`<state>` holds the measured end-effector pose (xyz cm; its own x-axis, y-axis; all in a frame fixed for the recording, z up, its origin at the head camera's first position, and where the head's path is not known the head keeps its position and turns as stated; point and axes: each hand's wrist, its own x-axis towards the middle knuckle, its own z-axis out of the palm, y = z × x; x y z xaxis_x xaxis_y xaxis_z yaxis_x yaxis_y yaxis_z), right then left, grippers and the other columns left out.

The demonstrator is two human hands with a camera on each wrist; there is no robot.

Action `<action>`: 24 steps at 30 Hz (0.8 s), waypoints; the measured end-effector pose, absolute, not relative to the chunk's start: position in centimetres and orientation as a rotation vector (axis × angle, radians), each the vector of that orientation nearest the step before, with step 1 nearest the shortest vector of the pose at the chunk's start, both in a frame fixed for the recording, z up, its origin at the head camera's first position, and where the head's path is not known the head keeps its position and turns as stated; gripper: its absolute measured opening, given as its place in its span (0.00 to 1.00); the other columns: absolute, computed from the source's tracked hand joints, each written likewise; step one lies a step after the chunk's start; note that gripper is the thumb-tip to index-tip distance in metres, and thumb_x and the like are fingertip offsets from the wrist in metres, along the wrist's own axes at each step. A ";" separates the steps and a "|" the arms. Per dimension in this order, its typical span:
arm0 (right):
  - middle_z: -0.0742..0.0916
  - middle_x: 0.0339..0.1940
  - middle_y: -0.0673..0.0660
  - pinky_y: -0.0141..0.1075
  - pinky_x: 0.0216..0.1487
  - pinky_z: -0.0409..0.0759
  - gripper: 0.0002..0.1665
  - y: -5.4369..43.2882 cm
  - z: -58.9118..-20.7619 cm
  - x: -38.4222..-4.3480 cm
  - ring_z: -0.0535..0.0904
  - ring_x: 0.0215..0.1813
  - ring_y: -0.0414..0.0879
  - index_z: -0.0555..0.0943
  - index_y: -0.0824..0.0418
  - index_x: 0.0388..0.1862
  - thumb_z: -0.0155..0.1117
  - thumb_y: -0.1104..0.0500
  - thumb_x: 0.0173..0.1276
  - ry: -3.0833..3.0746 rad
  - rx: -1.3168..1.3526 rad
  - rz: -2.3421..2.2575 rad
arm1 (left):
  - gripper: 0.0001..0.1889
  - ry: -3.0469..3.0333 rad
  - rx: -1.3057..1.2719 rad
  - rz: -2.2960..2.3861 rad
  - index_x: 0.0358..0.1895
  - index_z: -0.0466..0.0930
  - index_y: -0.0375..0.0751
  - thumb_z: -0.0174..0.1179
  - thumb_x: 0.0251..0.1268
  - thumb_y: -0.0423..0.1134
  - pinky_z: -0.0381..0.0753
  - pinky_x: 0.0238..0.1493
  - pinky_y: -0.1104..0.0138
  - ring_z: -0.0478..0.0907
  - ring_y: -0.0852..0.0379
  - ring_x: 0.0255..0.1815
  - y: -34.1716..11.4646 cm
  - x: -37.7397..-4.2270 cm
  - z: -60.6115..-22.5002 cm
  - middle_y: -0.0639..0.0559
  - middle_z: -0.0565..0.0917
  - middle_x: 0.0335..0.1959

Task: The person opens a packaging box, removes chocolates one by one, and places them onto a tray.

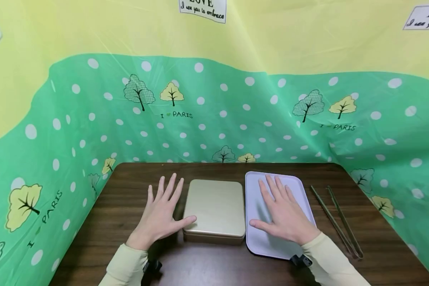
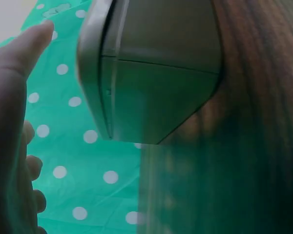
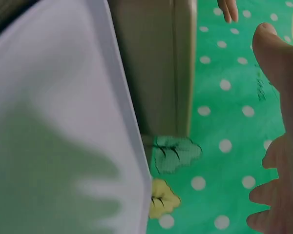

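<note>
A gold rectangular tin box point(image 1: 214, 207) with its lid on sits at the middle of the table. My left hand point(image 1: 161, 214) is spread to the left of it, and in the head view the thumb overlaps the tin's near left corner. To the tin's right lies a pale lavender tray point(image 1: 252, 238). Over that tray my right hand point(image 1: 284, 212) is held with fingers spread, palm down, casting a shadow on its surface in the right wrist view. Neither hand holds anything. The left wrist view shows the tin's side wall point(image 2: 166, 92) with a lid seam.
Long metal tongs point(image 1: 337, 220) lie at the right of the tray, their tips pointing away. The dark wood table point(image 1: 200, 264) has its far edge against a green and yellow printed cloth point(image 1: 207, 115), which also hangs along both sides.
</note>
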<state>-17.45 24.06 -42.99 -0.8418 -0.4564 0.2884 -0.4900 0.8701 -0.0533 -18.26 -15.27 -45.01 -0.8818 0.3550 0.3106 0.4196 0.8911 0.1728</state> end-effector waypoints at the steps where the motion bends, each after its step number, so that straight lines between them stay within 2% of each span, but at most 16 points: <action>1: 0.51 0.87 0.69 0.72 0.75 0.58 0.70 23.8 -43.2 -17.4 0.45 0.85 0.71 0.53 0.66 0.86 0.64 0.21 0.64 -2.775 0.732 0.177 | 0.62 -2.792 -0.596 -0.363 0.88 0.44 0.51 0.53 0.59 0.83 0.43 0.75 0.25 0.37 0.33 0.87 -15.2 -18.2 -45.2 0.48 0.41 0.89; 7: 0.54 0.86 0.71 0.71 0.74 0.61 0.71 22.0 -44.6 -17.4 0.50 0.84 0.71 0.53 0.66 0.86 0.60 0.18 0.63 -2.766 0.845 0.216 | 0.62 -2.853 -0.676 -0.493 0.88 0.37 0.53 0.54 0.60 0.83 0.42 0.77 0.27 0.36 0.36 0.87 -15.1 -18.2 -46.1 0.52 0.40 0.88; 10: 0.56 0.85 0.73 0.70 0.74 0.62 0.72 21.2 -45.1 -17.3 0.52 0.84 0.70 0.55 0.67 0.85 0.57 0.16 0.63 -2.782 0.891 0.237 | 0.65 -2.885 -0.710 -0.533 0.87 0.35 0.50 0.53 0.58 0.84 0.42 0.77 0.28 0.36 0.37 0.87 -14.9 -18.2 -46.6 0.53 0.40 0.88; 15: 0.58 0.84 0.75 0.68 0.75 0.63 0.73 20.2 -45.7 -17.0 0.55 0.83 0.70 0.57 0.69 0.84 0.54 0.14 0.63 -2.837 0.945 0.224 | 0.71 -2.935 -0.781 -0.594 0.87 0.38 0.43 0.55 0.51 0.87 0.43 0.78 0.29 0.39 0.36 0.87 -14.7 -18.1 -47.2 0.50 0.42 0.88; 20: 0.62 0.81 0.77 0.67 0.75 0.63 0.75 19.8 -46.2 -17.0 0.59 0.82 0.71 0.54 0.70 0.85 0.58 0.15 0.61 -2.875 1.001 0.220 | 0.74 -2.952 -0.824 -0.603 0.87 0.41 0.40 0.59 0.47 0.87 0.47 0.77 0.29 0.46 0.34 0.86 -14.7 -18.3 -47.8 0.43 0.50 0.87; 24: 0.63 0.80 0.78 0.66 0.76 0.63 0.75 19.8 -46.5 -17.0 0.60 0.81 0.71 0.53 0.72 0.84 0.61 0.17 0.61 -2.879 1.010 0.249 | 0.74 -2.959 -0.842 -0.636 0.87 0.41 0.40 0.62 0.47 0.85 0.47 0.77 0.30 0.47 0.35 0.86 -14.6 -18.4 -47.9 0.42 0.51 0.87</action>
